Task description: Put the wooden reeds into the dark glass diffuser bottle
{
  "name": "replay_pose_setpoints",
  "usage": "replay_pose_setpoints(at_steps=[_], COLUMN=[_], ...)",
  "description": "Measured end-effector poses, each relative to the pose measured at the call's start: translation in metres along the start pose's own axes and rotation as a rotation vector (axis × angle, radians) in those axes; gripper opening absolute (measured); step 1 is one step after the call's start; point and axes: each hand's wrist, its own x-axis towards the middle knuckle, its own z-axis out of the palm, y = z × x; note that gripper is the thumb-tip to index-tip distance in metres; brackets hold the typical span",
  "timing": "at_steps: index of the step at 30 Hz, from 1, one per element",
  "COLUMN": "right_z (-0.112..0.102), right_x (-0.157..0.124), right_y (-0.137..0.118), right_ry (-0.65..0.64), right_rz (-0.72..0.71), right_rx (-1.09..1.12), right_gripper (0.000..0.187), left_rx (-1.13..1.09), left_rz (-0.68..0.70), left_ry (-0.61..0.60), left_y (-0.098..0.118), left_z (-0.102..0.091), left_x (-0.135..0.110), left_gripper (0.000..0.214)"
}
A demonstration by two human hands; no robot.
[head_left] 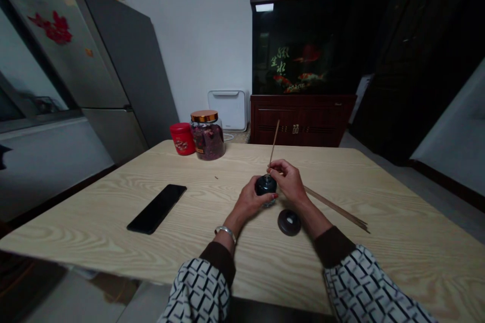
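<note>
My left hand (250, 201) is wrapped round a small dark round holder (265, 184) that stands on the wooden table (397, 222). My right hand (289, 178) pinches a thin incense stick (274, 143) at its lower end, just above the holder's top; the stick points up and slightly right. A dark round lid (289, 222) lies on the table just in front of my hands. A bundle of several more sticks (337, 209) lies on the table to the right of my right wrist.
A black phone (157, 208) lies flat at the left. A red tin (182, 138) and a glass jar (207, 135) with a copper lid stand at the far edge. A refrigerator (113, 60) is left, a fish tank (303, 50) behind.
</note>
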Motion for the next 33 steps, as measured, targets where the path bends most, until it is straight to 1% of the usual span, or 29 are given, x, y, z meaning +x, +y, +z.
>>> replay_pose_setpoints(at_steps=[2, 4, 5, 7, 9, 11, 13, 15, 18, 21, 23, 30, 33], right_z=[-0.003, -0.014, -0.024, -0.051, -0.083, -0.114, -0.135, -0.146, -0.146, -0.139, -0.132, -0.096, -0.09], right_x=[-0.002, -0.001, 0.001, 0.004, 0.006, 0.005, 0.002, -0.001, -0.003, -0.003, -0.004, -0.01, -0.011], right_y=[0.002, 0.002, 0.003, 0.006, 0.014, 0.026, 0.037, 0.046, 0.054, 0.058, 0.059, 0.051, 0.046], right_ry=[-0.041, -0.054, -0.05, -0.038, -0.047, -0.101, -0.204, -0.293, -0.336, -0.335, -0.322, -0.257, -0.216], right_rz=[-0.011, -0.02, -0.019, 0.003, 0.074, 0.188, 0.305, 0.388, 0.431, 0.417, 0.39, 0.268, 0.226], right_rx=[-0.07, -0.134, -0.179, -0.336, -0.602, -0.855, -0.988, -1.037, -1.056, -1.061, -1.065, -1.06, -1.052], right_gripper=[0.019, 0.022, 0.023, 0.024, 0.02, 0.014, 0.012, 0.011, 0.015, 0.01, 0.007, 0.013, 0.014], left_rx=[-0.004, -0.012, -0.021, -0.047, -0.068, -0.076, -0.079, -0.083, -0.076, -0.08, -0.09, -0.077, -0.063], left_rz=[-0.005, -0.001, 0.0, -0.003, -0.006, -0.004, -0.003, 0.001, 0.009, 0.01, 0.007, 0.008, 0.007], left_ry=[-0.004, -0.006, -0.006, -0.01, -0.016, -0.018, -0.015, -0.013, -0.011, -0.01, -0.008, -0.008, -0.007], left_y=[0.0, -0.001, -0.001, -0.002, -0.003, -0.003, -0.004, -0.003, -0.002, -0.003, -0.004, -0.003, -0.002], left_z=[0.0, 0.001, 0.001, 0.001, 0.002, 0.002, 0.001, 0.001, 0.0, 0.001, 0.001, 0.0, 0.0], left_x=[0.0, 0.0, 0.0, 0.0, 0.001, 0.001, 0.001, 0.0, 0.0, 0.0, 0.0, -0.001, -0.001], left_gripper=[0.062, 0.062, 0.062, 0.063, 0.062, 0.061, 0.061, 0.061, 0.062, 0.062, 0.062, 0.063, 0.064])
